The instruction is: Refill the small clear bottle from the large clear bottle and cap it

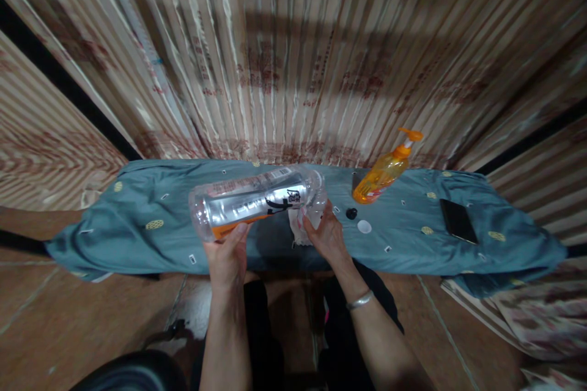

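A large clear plastic bottle (pixel 250 200) with a silver and orange label is held tilted above the cloth-covered table (pixel 174 244). My left hand (pixel 228 256) grips its wide base end from below. At the narrower end on the right, my right hand (pixel 326 232) has its fingers closed on a whitish cloth or tissue (pixel 299 233) against the bottle. How much of the cloth lies in the palm is hidden. Just right of that hand, a small black cap (pixel 351 214) and a white round disc (pixel 364 226) lie on the table.
An orange pump bottle (pixel 383 174) stands at the back right of the table. Farther right lies a dark flat rectangular object (pixel 458 221). Striped curtains (pixel 293 73) hang behind and at both sides. A black rounded object (pixel 131 372) is at the lower left.
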`<state>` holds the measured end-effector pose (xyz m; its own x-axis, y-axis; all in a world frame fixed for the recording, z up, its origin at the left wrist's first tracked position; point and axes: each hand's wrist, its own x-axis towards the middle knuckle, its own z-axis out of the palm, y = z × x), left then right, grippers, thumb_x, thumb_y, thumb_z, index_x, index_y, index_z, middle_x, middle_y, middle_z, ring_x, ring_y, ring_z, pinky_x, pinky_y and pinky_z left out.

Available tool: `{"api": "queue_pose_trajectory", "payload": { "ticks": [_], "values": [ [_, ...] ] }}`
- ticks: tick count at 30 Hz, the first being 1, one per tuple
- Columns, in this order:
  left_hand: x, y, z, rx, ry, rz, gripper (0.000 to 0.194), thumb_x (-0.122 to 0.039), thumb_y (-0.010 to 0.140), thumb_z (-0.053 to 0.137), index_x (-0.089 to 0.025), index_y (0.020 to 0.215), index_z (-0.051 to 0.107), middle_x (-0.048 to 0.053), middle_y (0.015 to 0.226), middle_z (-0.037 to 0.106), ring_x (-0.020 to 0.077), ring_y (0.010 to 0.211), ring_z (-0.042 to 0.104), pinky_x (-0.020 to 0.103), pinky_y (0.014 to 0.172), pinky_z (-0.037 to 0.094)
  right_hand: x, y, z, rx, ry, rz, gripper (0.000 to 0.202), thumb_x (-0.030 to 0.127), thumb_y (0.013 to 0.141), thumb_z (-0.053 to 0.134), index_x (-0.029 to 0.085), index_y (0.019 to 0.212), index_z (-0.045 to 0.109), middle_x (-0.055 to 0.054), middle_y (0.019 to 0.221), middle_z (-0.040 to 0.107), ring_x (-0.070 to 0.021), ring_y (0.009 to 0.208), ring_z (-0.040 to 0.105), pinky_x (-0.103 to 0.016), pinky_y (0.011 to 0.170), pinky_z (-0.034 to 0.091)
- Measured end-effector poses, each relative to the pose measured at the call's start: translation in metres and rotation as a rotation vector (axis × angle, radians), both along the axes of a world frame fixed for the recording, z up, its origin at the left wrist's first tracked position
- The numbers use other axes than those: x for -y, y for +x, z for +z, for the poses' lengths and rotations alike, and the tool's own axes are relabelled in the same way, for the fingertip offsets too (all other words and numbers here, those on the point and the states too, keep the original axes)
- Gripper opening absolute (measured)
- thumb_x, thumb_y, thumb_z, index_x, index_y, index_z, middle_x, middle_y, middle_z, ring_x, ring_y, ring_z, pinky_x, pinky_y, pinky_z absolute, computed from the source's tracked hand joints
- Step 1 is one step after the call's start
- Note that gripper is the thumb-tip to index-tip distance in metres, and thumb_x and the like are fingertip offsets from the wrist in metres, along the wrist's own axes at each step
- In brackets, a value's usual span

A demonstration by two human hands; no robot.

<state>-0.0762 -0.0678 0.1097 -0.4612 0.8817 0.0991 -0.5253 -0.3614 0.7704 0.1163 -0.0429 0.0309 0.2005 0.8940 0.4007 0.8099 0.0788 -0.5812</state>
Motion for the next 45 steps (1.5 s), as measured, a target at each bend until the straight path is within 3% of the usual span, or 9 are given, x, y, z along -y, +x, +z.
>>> {"api": "queue_pose_trajectory", "payload": {
  "ticks": [23, 45],
  "values": [
    [0.0001, 0.0004, 0.0016, -0.021, 0.016, -0.001, 0.091, -0.027, 0.051, 0.090, -0.035, 0.134, 0.054, 0.007, 0.118, 0.069, 0.0295, 0.102, 0.069, 0.054, 0.095, 0.052, -0.0008, 0.0005, -0.0056, 0.006, 0.023, 0.005, 0.074, 0.046, 0.088, 0.052, 0.001, 0.144, 0.033, -0.027, 0.120, 0.066, -0.0351, 0.105, 0.068, -0.049, 0.089, 0.054],
    [-0.0004, 0.0006, -0.0010, 0.025, 0.007, 0.010, 0.091, -0.025, 0.048, 0.092, -0.033, 0.131, 0.057, 0.004, 0.103, 0.074, 0.0265, 0.095, 0.071, 0.053, 0.096, 0.051, -0.0008, -0.0001, -0.0038, 0.003, 0.009, 0.000, 0.076, 0.048, 0.088, 0.052, -0.002, 0.142, 0.034, -0.027, 0.117, 0.067, -0.0355, 0.103, 0.068, -0.048, 0.088, 0.055]
  ]
}}
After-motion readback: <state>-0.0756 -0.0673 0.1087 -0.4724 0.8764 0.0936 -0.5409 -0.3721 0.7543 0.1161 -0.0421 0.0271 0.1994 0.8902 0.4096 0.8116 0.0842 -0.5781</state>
